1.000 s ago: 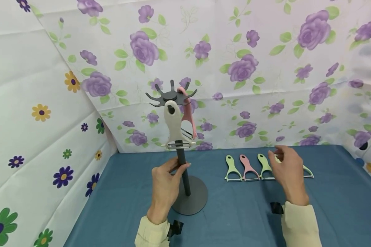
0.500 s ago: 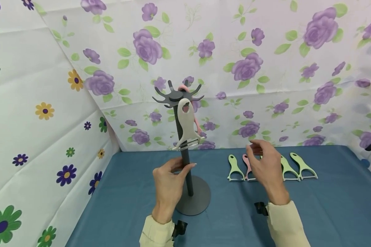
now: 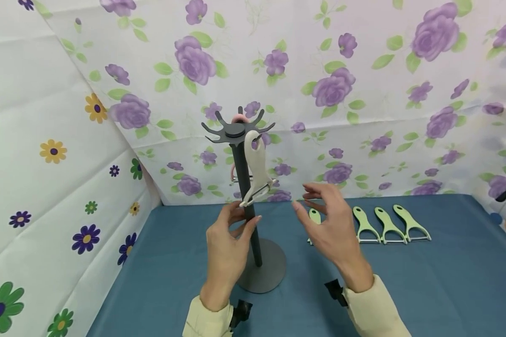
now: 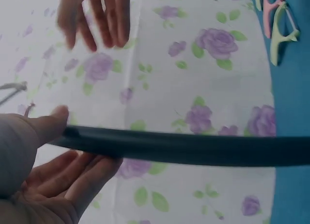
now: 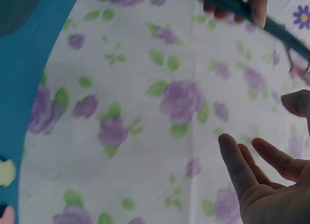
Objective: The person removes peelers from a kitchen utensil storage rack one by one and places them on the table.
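A dark grey hook stand [image 3: 256, 245] rises from a round base, its pole leaning slightly. My left hand [image 3: 225, 252] pinches that pole between thumb and fingers, below the hooks; the left wrist view shows the same grip on the pole [image 4: 193, 149]. From one hook on the right hangs a white peeler [image 3: 259, 164], its blade end just above my left fingertips. A pink peeler [image 3: 239, 118] hangs on a far hook, mostly hidden behind the pole. My right hand [image 3: 331, 229] is in the air right of the stand, fingers apart and slightly bent, holding nothing.
Several light green peelers [image 3: 390, 227] lie in a row on the blue tablecloth [image 3: 447, 281], right of the stand. My right hand partly covers the row; a pink peeler [image 4: 268, 11] among them shows in the left wrist view. Flowered cloth [image 3: 362, 154] hangs behind.
The hooks have turned: the white peeler swung from the front to the right, the pink one from the right to behind the pole. My right hand moved left from the row toward the stand.
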A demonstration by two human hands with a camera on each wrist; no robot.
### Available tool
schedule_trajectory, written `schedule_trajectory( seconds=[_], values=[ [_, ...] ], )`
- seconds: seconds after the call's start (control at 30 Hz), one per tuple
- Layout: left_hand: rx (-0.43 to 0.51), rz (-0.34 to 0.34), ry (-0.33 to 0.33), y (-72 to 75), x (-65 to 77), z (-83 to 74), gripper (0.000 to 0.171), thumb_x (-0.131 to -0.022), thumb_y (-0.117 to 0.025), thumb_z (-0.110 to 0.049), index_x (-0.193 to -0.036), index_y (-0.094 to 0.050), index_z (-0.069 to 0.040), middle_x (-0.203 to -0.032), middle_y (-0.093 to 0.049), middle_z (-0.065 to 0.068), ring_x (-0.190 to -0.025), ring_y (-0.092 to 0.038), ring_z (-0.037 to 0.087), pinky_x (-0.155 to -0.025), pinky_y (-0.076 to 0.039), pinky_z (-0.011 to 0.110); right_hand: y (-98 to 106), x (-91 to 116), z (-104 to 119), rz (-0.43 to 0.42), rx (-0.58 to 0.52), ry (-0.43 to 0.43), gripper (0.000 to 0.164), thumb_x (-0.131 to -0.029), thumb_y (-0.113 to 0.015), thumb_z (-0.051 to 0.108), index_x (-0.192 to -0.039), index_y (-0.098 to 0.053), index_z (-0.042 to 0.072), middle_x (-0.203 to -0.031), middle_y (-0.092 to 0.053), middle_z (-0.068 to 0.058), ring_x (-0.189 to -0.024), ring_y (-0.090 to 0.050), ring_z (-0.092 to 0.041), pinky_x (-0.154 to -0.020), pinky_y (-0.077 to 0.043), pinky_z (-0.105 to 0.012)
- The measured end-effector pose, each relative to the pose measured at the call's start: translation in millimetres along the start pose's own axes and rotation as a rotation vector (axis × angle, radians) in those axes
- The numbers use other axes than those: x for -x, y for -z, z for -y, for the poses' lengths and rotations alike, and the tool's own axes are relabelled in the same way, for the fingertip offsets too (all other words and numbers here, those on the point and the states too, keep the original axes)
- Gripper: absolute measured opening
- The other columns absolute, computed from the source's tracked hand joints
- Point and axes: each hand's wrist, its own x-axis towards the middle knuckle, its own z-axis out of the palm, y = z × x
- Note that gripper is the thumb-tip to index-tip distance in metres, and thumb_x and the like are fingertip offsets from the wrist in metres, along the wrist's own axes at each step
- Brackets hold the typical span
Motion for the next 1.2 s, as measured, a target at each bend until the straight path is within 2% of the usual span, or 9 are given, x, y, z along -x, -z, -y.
schedule_trajectory(
  seconds=[0.17, 0.47, 0.67, 0.8, 1.0, 1.2],
  values=[
    [-0.012, -0.015, -0.024, -0.1, -3.1, -10.1, 0.048, -0.095, -0.074, -0.020, -0.138, -0.059, -0.008, -0.120, -0.069, 0.010, -0.114, -0.070, 0.021, -0.092, -0.061, 0.029, -5.3, -3.7, 24.6, -0.007, -0.051, 0.066, 0.056, -0.089, -0.081, 0.019, -0.140, -0.058, 0.013, -0.130, -0.057, -0.010, -0.118, -0.063, -0.021, -0.097, -0.061, -0.041],
    [0.014, -0.100, -0.091, -3.5, -9.1, -18.7, 0.040, -0.098, -0.071, -0.020, -0.135, -0.060, -0.010, -0.122, -0.069, 0.008, -0.111, -0.070, 0.021, -0.089, -0.063, 0.034, -13.2, -8.7, 55.5, 0.002, -0.136, 0.143, 0.067, -0.085, -0.085, 0.018, -0.145, -0.055, 0.014, -0.136, -0.052, -0.011, -0.128, -0.056, -0.021, -0.103, -0.057, -0.035],
    [-0.011, -0.107, -0.122, -4.8, -13.7, -24.0, 0.039, -0.098, -0.072, -0.025, -0.132, -0.064, -0.008, -0.115, -0.073, 0.010, -0.104, -0.073, 0.023, -0.084, -0.065, 0.038, -16.6, -13.2, 70.1, -0.013, -0.100, 0.203, 0.079, -0.079, -0.090, 0.018, -0.147, -0.051, 0.008, -0.143, -0.048, -0.017, -0.130, -0.054, -0.026, -0.106, -0.056, -0.034],
    [-0.014, -0.097, -0.122, -4.6, -15.5, -25.2, 0.032, -0.098, -0.071, -0.022, -0.126, -0.068, -0.006, -0.109, -0.075, 0.012, -0.096, -0.075, 0.022, -0.080, -0.066, 0.038, -21.9, -16.6, 77.9, -0.024, -0.077, 0.244, 0.083, -0.076, -0.093, 0.018, -0.146, -0.050, 0.003, -0.140, -0.048, -0.018, -0.127, -0.054, -0.028, -0.105, -0.056, -0.034],
    [-0.034, -0.104, -0.132, -3.3, -16.4, -26.1, 0.027, -0.097, -0.073, -0.018, -0.121, -0.072, -0.006, -0.103, -0.078, 0.014, -0.089, -0.078, 0.022, -0.075, -0.066, 0.038, -29.8, -17.6, 84.6, -0.071, -0.032, 0.285, 0.083, -0.075, -0.093, 0.018, -0.144, -0.051, 0.000, -0.137, -0.049, -0.021, -0.119, -0.054, -0.031, -0.095, -0.057, -0.044],
    [-0.046, -0.112, -0.133, -2.6, -16.2, -25.7, 0.025, -0.095, -0.075, -0.019, -0.118, -0.076, -0.010, -0.102, -0.079, 0.013, -0.091, -0.077, 0.024, -0.077, -0.065, 0.038, -32.8, -17.9, 87.8, -0.096, 0.011, 0.306, 0.079, -0.078, -0.091, 0.016, -0.142, -0.050, -0.002, -0.136, -0.050, -0.022, -0.115, -0.053, -0.032, -0.091, -0.056, -0.042]
  ],
)
